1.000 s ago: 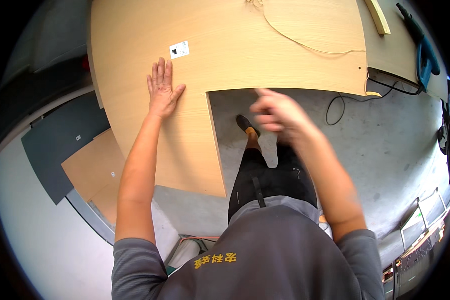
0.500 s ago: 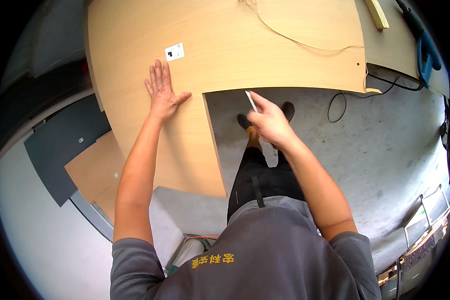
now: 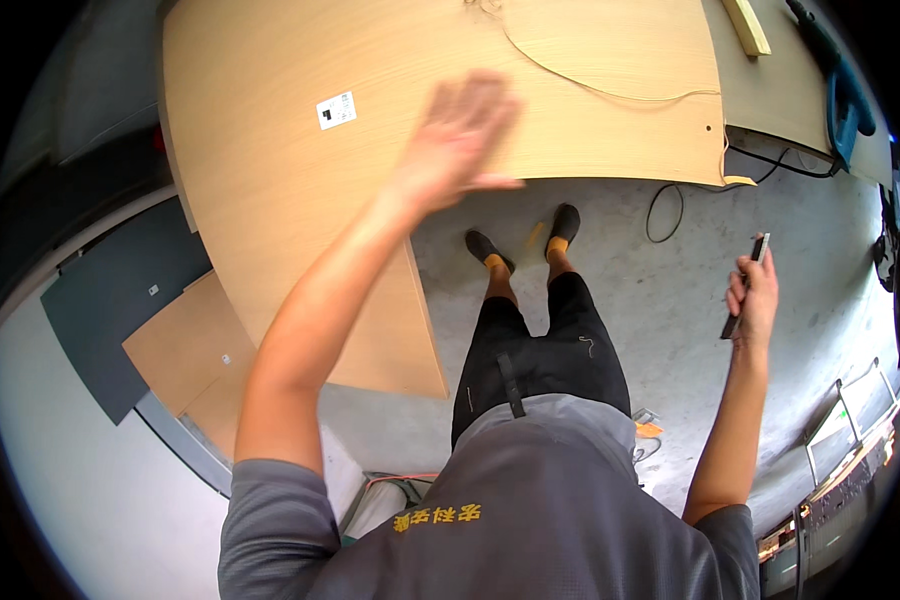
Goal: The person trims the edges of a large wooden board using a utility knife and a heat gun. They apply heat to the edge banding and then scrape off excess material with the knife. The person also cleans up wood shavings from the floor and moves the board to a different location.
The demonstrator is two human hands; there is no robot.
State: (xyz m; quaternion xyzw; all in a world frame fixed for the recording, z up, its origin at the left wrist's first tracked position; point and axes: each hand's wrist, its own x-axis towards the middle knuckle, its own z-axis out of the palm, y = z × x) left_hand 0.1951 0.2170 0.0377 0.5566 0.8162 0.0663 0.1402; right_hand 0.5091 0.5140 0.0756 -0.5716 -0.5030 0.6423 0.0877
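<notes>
1. Right in front of me lies the pale wood-grain panel (image 3: 610,140), its big notch opening over my feet.
2. By the notch's edge, my left hand (image 3: 455,140) is blurred, thumb spread from the fingers, gripping nothing; whether it touches the panel, I can't tell.
3. Out right, clear of the panel, my right hand (image 3: 760,295) is wrapped round what looks like a slim dark cutter (image 3: 733,325); a careless swing could nick me or score the panel.
4. Across the panel trails a thin pale strip (image 3: 625,96); a passing hand could snag it.
5. Beyond, a black cable (image 3: 649,215) loops right of my shoes (image 3: 564,222): one sideways step might trip me.
</notes>
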